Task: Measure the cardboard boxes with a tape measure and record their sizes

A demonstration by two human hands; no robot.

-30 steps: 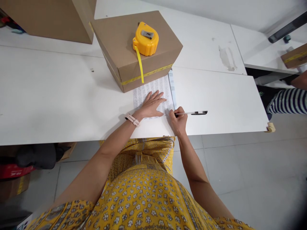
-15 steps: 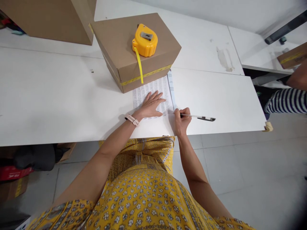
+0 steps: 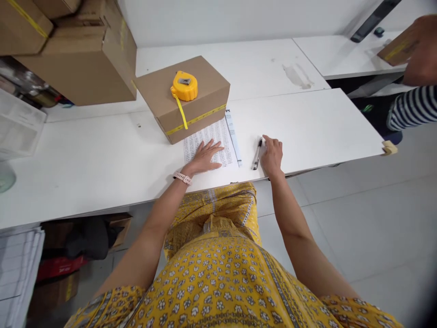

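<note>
The top of the printed sheet (image 3: 227,148) is hidden by the cardboard box (image 3: 194,120), and more of its rows are covered by the left hand (image 3: 206,157). The print is too small to be read. Whether the pen (image 3: 257,154) is touched by the right hand (image 3: 272,154) cannot be told. The clear bin (image 3: 20,120) is cut off by the left edge — so is the round green thing (image 3: 6,176). A striped sleeve (image 3: 414,108) is cut off on the right.
</note>
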